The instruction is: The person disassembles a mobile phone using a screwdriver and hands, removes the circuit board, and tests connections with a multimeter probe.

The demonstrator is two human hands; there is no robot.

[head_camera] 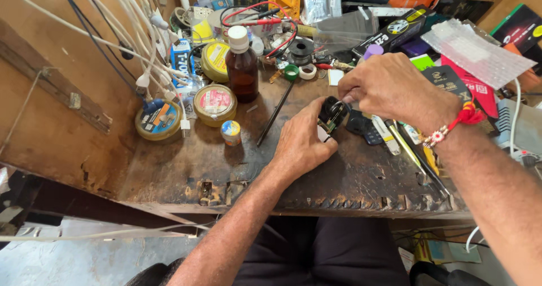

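My left hand (298, 143) grips a small black electronic part (331, 115) with a metal ring on it, held just above the worn wooden workbench (186, 167). My right hand (388, 88) comes in from the right, its fingertips pinched at the top of the same part; what they pinch is too small to make out. A red thread band sits on my right wrist. A thin dark rod (275, 114) lies on the bench just left of my left hand.
A brown glass bottle (241, 66) with a white cap stands at the back. Round tins (214, 104) and a small pot (230, 132) sit to the left. Tweezers and small tools (412, 150) lie right. White cables (141, 43) hang on the left wall; packets crowd the back.
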